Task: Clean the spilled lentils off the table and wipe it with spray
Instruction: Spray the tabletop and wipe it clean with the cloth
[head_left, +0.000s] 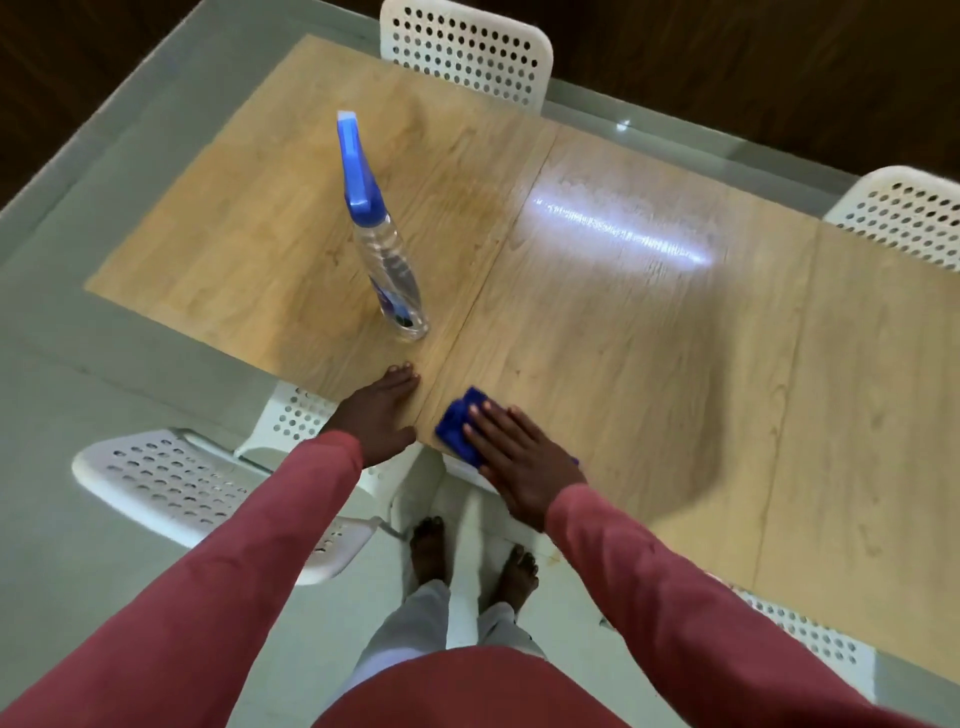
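Pale tiled floor (130, 364) could be seen all round a wood-grain desk (649, 338), with white perforated chairs parked at its edges, one of them (171, 483) pulled out at the near left. No lentils could be made out anywhere on the desk, so the sweeping-up part looked done and the wiping stage was judged to be well underway.

Going left to right: a clear spray bottle (387, 249) with a blue trigger head was stood upright on the left panel, just beyond the hands and touched by neither. The left hand (382, 413) was laid flat on the desk's near edge, fingers straight, nothing held, probably just for bracing. Right beside it, across the seam between panels, a blue cloth (460, 423) was pressed onto the desk under the right hand (519, 462), whose fingers were stretched out flat over it rather than curled round it, so that grip was loose and pushing, not clenched.

What mattered for the next stroke: the cloth sat at the near edge by the seam, with most of the desk running away to the right and back. That stretch was judged easier reached by the right hand. A glare patch (618, 228) further right may have been wet spray, hard to tell.
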